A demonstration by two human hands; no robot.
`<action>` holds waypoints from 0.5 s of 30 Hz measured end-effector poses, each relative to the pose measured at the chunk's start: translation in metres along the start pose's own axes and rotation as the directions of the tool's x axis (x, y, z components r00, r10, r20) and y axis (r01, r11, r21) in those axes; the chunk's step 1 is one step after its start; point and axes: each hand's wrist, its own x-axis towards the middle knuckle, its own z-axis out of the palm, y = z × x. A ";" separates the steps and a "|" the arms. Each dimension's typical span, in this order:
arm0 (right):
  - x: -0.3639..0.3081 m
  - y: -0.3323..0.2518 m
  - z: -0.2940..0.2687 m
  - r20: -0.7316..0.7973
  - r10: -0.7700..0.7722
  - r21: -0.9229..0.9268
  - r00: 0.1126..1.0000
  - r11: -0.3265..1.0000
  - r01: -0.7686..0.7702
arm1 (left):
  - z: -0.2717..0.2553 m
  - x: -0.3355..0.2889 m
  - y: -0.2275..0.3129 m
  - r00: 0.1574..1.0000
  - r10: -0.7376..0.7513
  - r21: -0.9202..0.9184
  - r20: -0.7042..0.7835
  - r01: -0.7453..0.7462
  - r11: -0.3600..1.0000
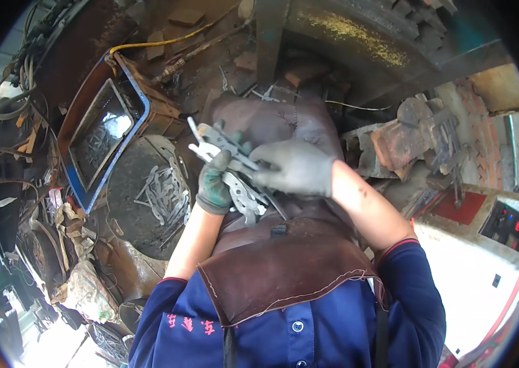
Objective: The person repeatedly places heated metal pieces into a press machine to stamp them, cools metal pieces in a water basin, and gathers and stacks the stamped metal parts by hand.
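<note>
Over my lap, my left hand (216,184), in a grey-green work glove, is closed around a bunch of flat grey metal pieces (244,196). Some have holes and curved edges. Their ends stick out above and below my fingers. My right hand (296,167), in a grey glove and slightly blurred, reaches in from the right. Its fingers close on the middle of the same bunch, and the exact piece between them is hidden. Beneath both hands lies a brown leather apron (290,264) covering my lap.
Left of my knees, a round dark surface (133,165) carries a pile of similar metal pieces (164,193). Beyond it stands a blue-edged metal frame (143,92). A yellow hose (167,42) runs behind. At right are rusty blocks (400,138) and a white cabinet (468,257) with a control panel.
</note>
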 end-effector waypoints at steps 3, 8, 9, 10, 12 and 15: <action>-0.011 0.046 0.021 -0.230 -0.056 0.081 0.972 0.994 0.076 | -0.006 -0.004 0.006 0.997 0.048 -0.123 0.060 -0.040 0.992; -0.022 0.036 0.063 -0.099 0.002 -0.336 0.995 0.941 -0.035 | -0.008 -0.001 0.019 0.991 0.132 -0.179 -0.008 -0.131 0.975; -0.027 0.039 0.065 -0.021 0.109 -0.257 0.994 0.960 -0.110 | -0.007 -0.001 0.023 0.991 0.130 -0.219 -0.020 -0.131 0.967; -0.033 0.035 0.060 -0.034 0.108 -0.262 0.994 0.958 -0.113 | -0.006 -0.003 0.027 0.989 0.148 -0.211 -0.017 -0.148 0.966; -0.042 0.049 0.057 -0.104 0.048 -0.214 0.993 0.974 -0.069 | -0.002 -0.003 0.034 0.986 0.168 -0.208 -0.020 -0.169 0.963; -0.045 0.052 0.043 -0.273 -0.020 -0.152 0.962 0.988 -0.023 | 0.010 -0.004 0.038 0.967 0.240 -0.100 -0.087 -0.248 0.963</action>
